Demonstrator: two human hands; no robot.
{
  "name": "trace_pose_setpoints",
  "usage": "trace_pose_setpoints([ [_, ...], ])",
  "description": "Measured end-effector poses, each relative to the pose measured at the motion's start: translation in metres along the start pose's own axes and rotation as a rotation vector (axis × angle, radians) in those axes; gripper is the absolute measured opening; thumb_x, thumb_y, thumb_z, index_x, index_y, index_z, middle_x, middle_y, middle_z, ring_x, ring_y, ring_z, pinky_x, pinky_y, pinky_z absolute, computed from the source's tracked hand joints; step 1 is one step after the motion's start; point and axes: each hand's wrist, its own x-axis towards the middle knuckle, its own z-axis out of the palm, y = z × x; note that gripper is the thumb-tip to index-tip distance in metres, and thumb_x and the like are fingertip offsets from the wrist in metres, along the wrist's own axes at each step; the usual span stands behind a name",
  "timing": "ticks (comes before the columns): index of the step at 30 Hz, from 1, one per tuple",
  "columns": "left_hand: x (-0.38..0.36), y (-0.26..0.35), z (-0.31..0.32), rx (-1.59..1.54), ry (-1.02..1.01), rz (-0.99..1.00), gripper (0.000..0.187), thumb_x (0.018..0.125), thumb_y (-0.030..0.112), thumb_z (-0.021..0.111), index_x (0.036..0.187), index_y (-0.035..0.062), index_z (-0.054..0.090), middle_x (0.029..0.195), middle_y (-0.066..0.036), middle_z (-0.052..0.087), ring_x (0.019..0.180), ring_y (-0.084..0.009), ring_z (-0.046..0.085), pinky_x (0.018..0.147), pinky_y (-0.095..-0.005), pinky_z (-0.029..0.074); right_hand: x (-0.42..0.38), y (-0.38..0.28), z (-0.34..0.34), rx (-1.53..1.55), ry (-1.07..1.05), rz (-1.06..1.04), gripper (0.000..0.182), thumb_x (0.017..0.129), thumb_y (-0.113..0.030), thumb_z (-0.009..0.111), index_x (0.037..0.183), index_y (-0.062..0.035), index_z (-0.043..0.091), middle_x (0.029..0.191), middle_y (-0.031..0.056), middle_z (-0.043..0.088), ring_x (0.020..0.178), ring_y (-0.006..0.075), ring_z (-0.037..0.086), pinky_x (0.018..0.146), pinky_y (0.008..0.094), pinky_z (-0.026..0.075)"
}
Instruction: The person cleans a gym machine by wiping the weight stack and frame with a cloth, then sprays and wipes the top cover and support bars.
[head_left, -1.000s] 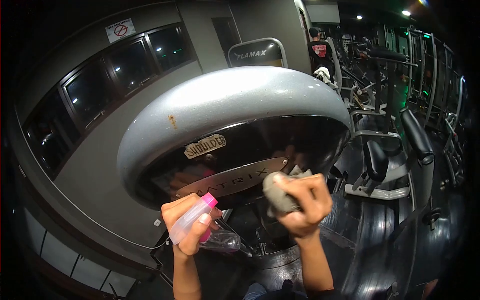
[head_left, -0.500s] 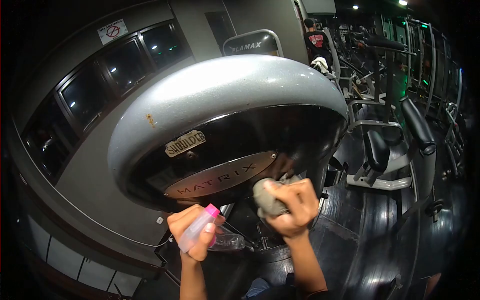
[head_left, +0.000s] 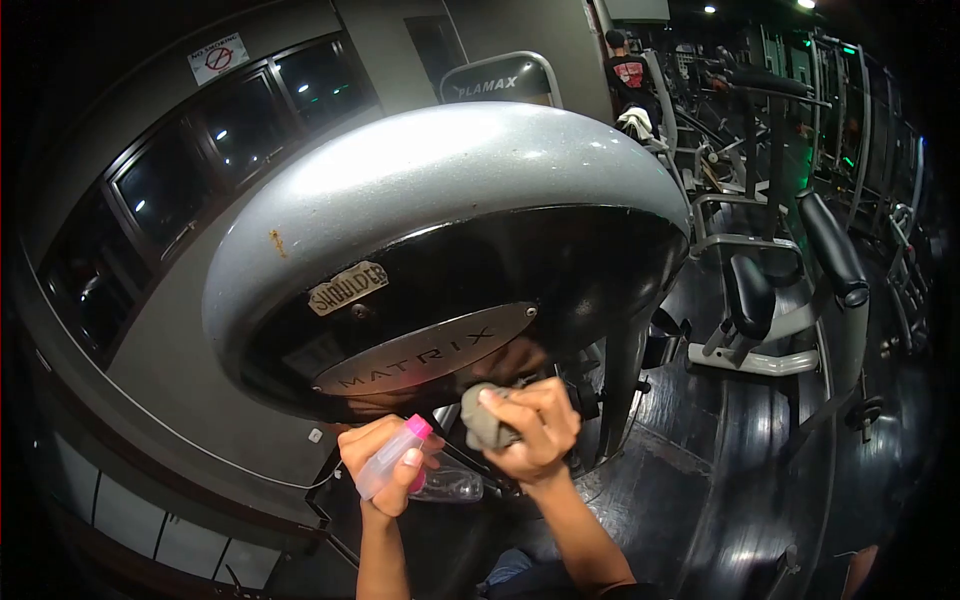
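My left hand (head_left: 385, 465) is wrapped round a translucent bottle with a pink cap (head_left: 397, 459). A second clear bottle (head_left: 450, 486) with a pink part lies against the same hand, its body pointing right. My right hand (head_left: 532, 430) grips a bunched grey cloth (head_left: 487, 416) near the lower edge of the machine's black panel (head_left: 540, 260); whether the cloth touches the panel I cannot tell. On the panel are a MATRIX plate (head_left: 425, 350) and a SHOULDER label (head_left: 347, 288). A silver rounded cover (head_left: 420, 150) curves over the top, with a rusty mark on its left.
Gym machines with black pads (head_left: 750, 297) stand at the right on a dark floor (head_left: 680, 480). A person in a black shirt (head_left: 630, 75) is at the back. Windows (head_left: 165, 195) and a no-smoking sign (head_left: 217, 58) are on the left wall. A PLAMAX machine (head_left: 500, 82) is behind.
My right hand has moved left and slightly down with the cloth, closer to my left hand. The view has shifted a little, so the machine sits slightly further left. Both hands keep their hold.
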Motion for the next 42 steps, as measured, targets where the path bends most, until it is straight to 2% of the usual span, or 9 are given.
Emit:
trace_pose_setpoints([
  [2,-0.006,-0.002,-0.003,-0.017,0.015,-0.035,0.039,0.081,0.032,0.060,0.076,-0.0062,0.069,0.065,-0.013,0.067,0.051,-0.0179,0.065,0.049,-0.0259,0.048,0.013,0.017,-0.015,-0.072,0.039,-0.081,0.039,0.057,-0.004,0.075,0.094,-0.0126,0.071,0.079,0.0006,0.058,0.068,0.0207,0.059,0.060,0.0334,0.051],
  [7,-0.019,0.001,-0.006,-0.058,0.090,-0.107,0.040,0.081,0.031,0.059,0.078,-0.0078,0.068,0.067,-0.014,0.068,0.052,-0.0186,0.065,0.050,-0.0255,0.050,0.025,0.043,-0.029,-0.229,0.302,0.147,0.038,0.061,-0.009,0.079,0.096,-0.0065,0.066,0.083,0.0104,0.057,0.074,0.0260,0.057,0.067,0.0359,0.048],
  [14,-0.024,0.008,0.000,-0.093,0.160,-0.199,0.047,0.079,0.035,0.059,0.074,-0.0116,0.062,0.064,-0.016,0.062,0.050,-0.0215,0.064,0.043,-0.0287,0.052,-0.018,0.003,0.010,-0.039,0.017,-0.064,0.036,0.056,-0.011,0.080,0.092,-0.0153,0.074,0.083,0.0014,0.057,0.069,0.0208,0.058,0.058,0.0319,0.050],
  [17,-0.025,0.006,0.003,-0.105,0.106,-0.158,0.034,0.082,0.027,0.061,0.075,-0.0058,0.067,0.066,-0.010,0.066,0.048,-0.0143,0.061,0.046,-0.0243,0.046,-0.008,0.006,0.000,-0.040,-0.014,-0.072,0.038,0.054,-0.008,0.080,0.091,-0.0168,0.074,0.083,0.0015,0.058,0.067,0.0203,0.059,0.055,0.0302,0.049],
  [26,-0.028,0.015,0.010,-0.186,0.143,-0.193,0.032,0.081,0.025,0.062,0.076,-0.0058,0.066,0.065,-0.010,0.065,0.050,-0.0144,0.061,0.048,-0.0250,0.046,0.021,0.003,-0.020,-0.190,0.116,0.033,0.042,0.052,-0.006,0.079,0.093,-0.0084,0.070,0.084,0.0064,0.060,0.077,0.0252,0.060,0.069,0.0358,0.050],
  [32,-0.038,0.017,-0.001,-0.205,0.208,-0.228,0.034,0.083,0.025,0.061,0.080,-0.0089,0.067,0.073,-0.014,0.067,0.053,-0.0158,0.063,0.049,-0.0246,0.050,-0.002,-0.033,0.020,0.005,-0.219,-0.129,0.048,0.052,-0.011,0.067,0.098,-0.0179,0.078,0.084,0.0010,0.062,0.069,0.0190,0.060,0.056,0.0287,0.051],
  [34,-0.044,0.015,-0.005,-0.281,0.335,-0.284,0.035,0.084,0.025,0.060,0.083,-0.0103,0.066,0.074,-0.015,0.067,0.053,-0.0169,0.063,0.050,-0.0243,0.051,0.004,-0.020,0.014,0.013,-0.207,-0.184,0.051,0.052,-0.015,0.064,0.101,-0.0181,0.078,0.083,0.0006,0.063,0.069,0.0192,0.060,0.055,0.0284,0.051],
  [38,-0.058,0.000,-0.023,-0.342,0.344,-0.237,0.036,0.084,0.026,0.060,0.082,-0.0102,0.064,0.073,-0.017,0.066,0.055,-0.0174,0.064,0.050,-0.0243,0.051,0.028,-0.002,-0.019,-0.212,0.042,-0.117,0.032,0.058,-0.005,0.080,0.088,-0.0157,0.076,0.081,0.0031,0.060,0.073,0.0208,0.060,0.062,0.0328,0.051],
  [42,-0.058,0.000,-0.024,-0.330,0.349,-0.255,0.032,0.082,0.023,0.064,0.080,-0.0091,0.064,0.074,-0.017,0.066,0.055,-0.0168,0.063,0.048,-0.0231,0.049,0.044,-0.012,-0.022,-0.255,0.082,-0.019,0.043,0.053,0.002,0.079,0.094,-0.0104,0.074,0.084,0.0048,0.060,0.077,0.0224,0.059,0.069,0.0344,0.049],
])
